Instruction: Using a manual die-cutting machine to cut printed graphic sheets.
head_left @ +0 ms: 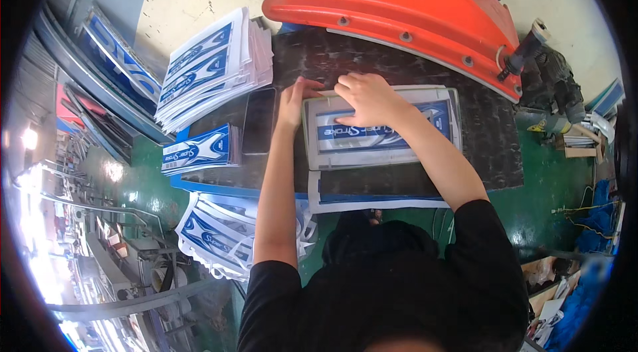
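"So, what lay farthest left on the surface (495,153)?"

"A tall, uneven stack of white sheets (206,66) with blue printing, fanned toward its near side. Nearer the person sat a smaller stack of blue labels (198,149), and below the surface's near edge hung a tangle of printed offcuts (216,236)."

"And next along?"

"A flat dark rectangle (259,121), just right of both stacks. Then came the left hand (292,105), at the upper left corner of a clear-looking plate (379,158) with a pale greenish rim. Its fingers were partly hidden, so I couldn't tell whether they pinched anything."

"Where was the printed sheet (435,115)?"

"Under that plate, in front of the person, its blue-and-white design showing through. A pale margin stuck out past the far edge, and a white strip (372,206) ran along the surface's near edge."

"What about the right hand (372,103)?"

"It lay across the plate's upper left part, fingers bent near the far edge, thumb stretched over the design. I couldn't tell if that grip was closed on anything."

"And beyond it?"

"A big orange-red curved part (392,10) with bolts along it, over the far side and reaching to the right."
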### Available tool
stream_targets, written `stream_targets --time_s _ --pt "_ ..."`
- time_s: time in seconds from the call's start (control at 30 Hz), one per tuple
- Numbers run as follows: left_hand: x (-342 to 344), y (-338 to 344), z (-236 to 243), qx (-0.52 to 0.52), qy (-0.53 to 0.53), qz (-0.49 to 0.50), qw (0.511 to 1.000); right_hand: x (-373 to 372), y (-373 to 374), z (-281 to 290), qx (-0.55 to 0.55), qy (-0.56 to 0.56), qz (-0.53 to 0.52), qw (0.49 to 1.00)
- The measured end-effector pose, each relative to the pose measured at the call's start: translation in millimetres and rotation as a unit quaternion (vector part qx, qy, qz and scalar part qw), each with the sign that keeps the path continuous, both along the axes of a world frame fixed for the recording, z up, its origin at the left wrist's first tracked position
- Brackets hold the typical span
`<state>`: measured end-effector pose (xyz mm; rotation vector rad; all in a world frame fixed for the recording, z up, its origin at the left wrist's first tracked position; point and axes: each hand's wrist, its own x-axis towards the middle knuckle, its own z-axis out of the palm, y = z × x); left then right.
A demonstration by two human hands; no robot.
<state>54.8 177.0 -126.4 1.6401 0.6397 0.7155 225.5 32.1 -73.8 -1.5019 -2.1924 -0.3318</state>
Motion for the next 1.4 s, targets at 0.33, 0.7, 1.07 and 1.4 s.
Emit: stream_targets --time_s 0.33,0.7,1.07,1.4 --pt "-9.4 -30.1 34.6 0.237 0.123 0.088 0.960 25.3 -62.5 82.8 0.295 0.071 -0.074 0.950" --pt "10.3 -177.3 131.3 0.015 -0.178 -0.211 0.961 50.3 -134.7 94.0 0.313 0.200 -0.105 0.922" --pt "42.3 -213.6 141.4 -0.132 -0.265 -0.239 0.925 52.5 -170.8 100.5 0.307 0.332 -0.046 0.891" --pt "60.1 -199.1 174.3 -0.106 -0.157 -0.243 0.951 62.6 -179.6 105.0 0.302 0.239 -0.090 0.919"
